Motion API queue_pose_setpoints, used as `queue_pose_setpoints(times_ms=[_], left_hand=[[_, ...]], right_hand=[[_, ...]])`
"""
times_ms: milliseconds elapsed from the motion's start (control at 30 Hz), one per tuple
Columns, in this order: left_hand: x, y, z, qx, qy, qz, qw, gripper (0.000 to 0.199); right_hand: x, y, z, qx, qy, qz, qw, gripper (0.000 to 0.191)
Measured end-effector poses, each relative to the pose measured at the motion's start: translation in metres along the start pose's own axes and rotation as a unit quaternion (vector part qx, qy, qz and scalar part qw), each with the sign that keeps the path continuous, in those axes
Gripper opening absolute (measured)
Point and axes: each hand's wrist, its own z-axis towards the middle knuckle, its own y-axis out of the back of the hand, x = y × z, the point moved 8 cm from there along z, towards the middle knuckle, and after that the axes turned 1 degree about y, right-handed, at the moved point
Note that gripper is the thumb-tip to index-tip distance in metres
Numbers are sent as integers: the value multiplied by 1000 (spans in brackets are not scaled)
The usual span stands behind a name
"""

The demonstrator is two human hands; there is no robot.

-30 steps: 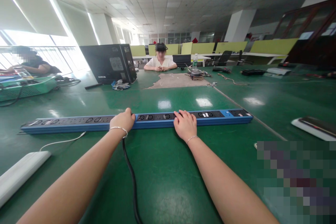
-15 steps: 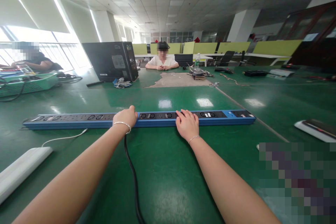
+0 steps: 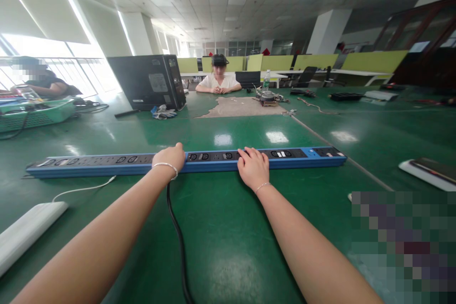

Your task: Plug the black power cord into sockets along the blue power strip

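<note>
A long blue power strip (image 3: 210,168) with black sockets lies across the green table in front of me. My left hand (image 3: 169,157) is closed in a fist on top of it, left of centre. A black cable (image 3: 179,230) comes out from under that fist and runs down toward me; its plug end is hidden by the hand. Over the strip, right of centre, lies my right hand (image 3: 253,166), its fingers across the sockets to the far edge and holding the strip down.
At left are a white bar-shaped thing (image 3: 33,221) with a thin cord and a green basket (image 3: 53,113). A black computer case (image 3: 142,80) and gloves (image 3: 164,112) stand beyond. A person (image 3: 219,80) sits opposite, another (image 3: 42,80) far left. A white-edged device (image 3: 427,173) lies right.
The view has shifted slightly, and the strip's left end sits a little further left and lower in the picture. Both hands keep the same places on the strip.
</note>
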Motion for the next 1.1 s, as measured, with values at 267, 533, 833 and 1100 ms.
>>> queue_pose_setpoints(times_ms=[267,533,833,1100], left_hand=[[-1,2,2,7,-22,8,1000,42],[-3,0,-2,-2,-20,35,999,41],[-10,2,2,24,-45,60,997,43],[-9,4,11,31,-56,63,996,42]], right_hand=[[-1,0,0,8,-4,1,1000,38],[0,-1,0,9,-4,1,1000,38],[1,0,-1,3,-4,1,1000,38],[0,-1,0,9,-2,-6,1000,39]])
